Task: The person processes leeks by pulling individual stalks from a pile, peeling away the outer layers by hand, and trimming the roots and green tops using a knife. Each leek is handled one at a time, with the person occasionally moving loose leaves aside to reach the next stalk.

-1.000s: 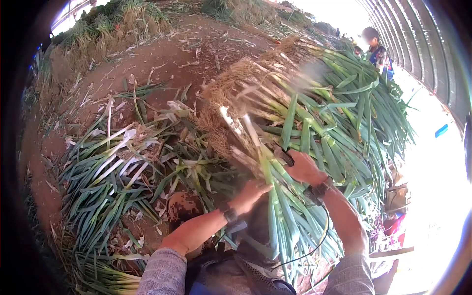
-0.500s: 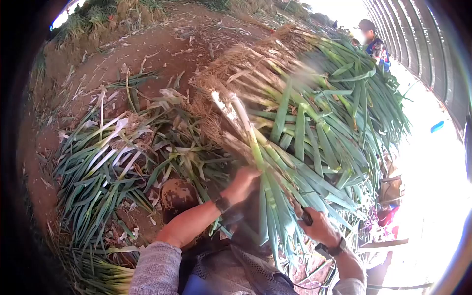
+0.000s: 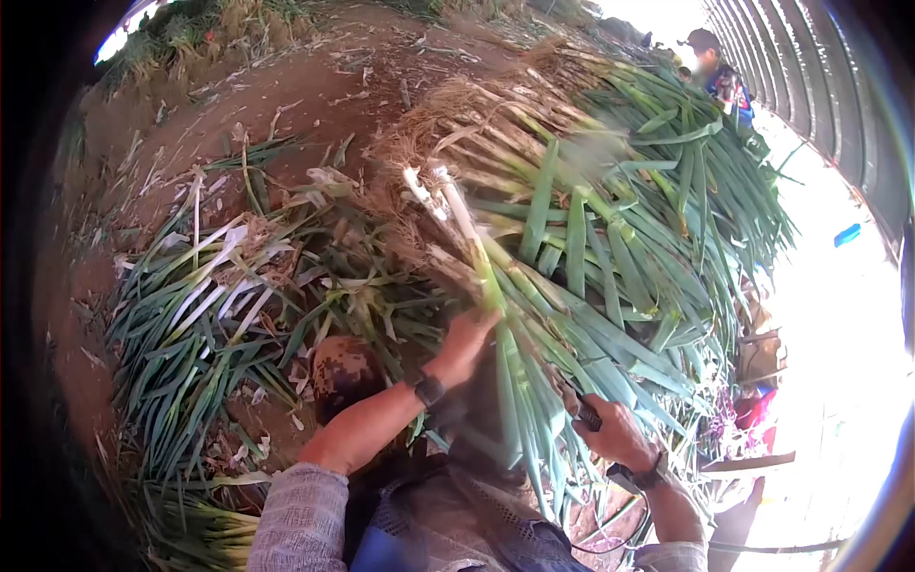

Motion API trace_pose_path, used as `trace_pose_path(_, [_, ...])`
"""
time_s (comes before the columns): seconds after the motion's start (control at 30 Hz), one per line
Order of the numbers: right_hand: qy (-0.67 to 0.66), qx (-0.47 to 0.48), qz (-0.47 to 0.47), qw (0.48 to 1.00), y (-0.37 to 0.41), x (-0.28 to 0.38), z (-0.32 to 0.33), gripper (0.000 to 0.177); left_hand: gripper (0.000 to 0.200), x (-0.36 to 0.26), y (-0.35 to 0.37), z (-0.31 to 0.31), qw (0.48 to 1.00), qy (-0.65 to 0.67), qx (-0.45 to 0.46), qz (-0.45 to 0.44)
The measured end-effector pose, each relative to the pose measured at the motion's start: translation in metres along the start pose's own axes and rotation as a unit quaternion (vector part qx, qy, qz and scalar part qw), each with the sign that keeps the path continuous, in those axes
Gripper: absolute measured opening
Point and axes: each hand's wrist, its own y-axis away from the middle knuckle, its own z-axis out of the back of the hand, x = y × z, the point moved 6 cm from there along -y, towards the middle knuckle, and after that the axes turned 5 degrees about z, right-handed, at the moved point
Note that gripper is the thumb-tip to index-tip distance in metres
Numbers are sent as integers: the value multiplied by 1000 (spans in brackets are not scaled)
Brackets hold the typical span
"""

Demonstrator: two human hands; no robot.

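Left hand clamped around the leek bundle, held up in front of the big leek pile. Right hand closed on a dark-handled tool, probably a knife, at the leaves. Looks like trimming; the next cut needs a steady bundle and the left fingers kept clear.

**Head view, the only one.** The camera is riding on the person's head, facing forward and steeply down. A wide fisheye lens is bending the scene into a circle, with a dark rim closing off the left side and corners.
- **Near edge:** the frame is cutting off the person's own sleeves at the bottom.
- **Close range:** the left hand, gripping the leek bundle, is sitting at centre. The right hand, closed on a dark-handled tool, is sitting low and right of centre.
- **Middle range:** trimmed leaves are filling the left and the leek pile the right.
- **Far range:** bare soil is running to the top. Another person and the arched tunnel wall are showing small at far right.
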Motion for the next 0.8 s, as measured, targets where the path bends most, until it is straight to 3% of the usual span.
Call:
trace_pose_path(0.17, [24,1,4,1000,-24,-5,-7,29,37,9,-5,-1,998,69,2,2])
trace_pose_path(0.33, [45,26,-39,998,-60,-2,-7,32,36,6,-5,7,999,2,-10,-39])
trace_pose_path(0.57, [73,-7,14,997,-93,5,-1,30,25,-24,6,-5,995,-69,-58,-34])
trace_pose_path(0.63, [72,1,11,997,-95,8,2,31,24,-39,-4,8,976,-140,-127,-103])
trace_pose_path(0.73, [74,13,2,997,-96,5,0,32,26,-67,-16,12,971,-144,-169,-87])
trace_pose_path(0.77, [79,18,-1,997,-100,3,1,33,27,-71,-29,18,962,-151,-168,-151])
trace_pose_path(0.8, [80,14,4,997,-105,4,3,33,27,-73,-36,21,961,-152,-167,-157])
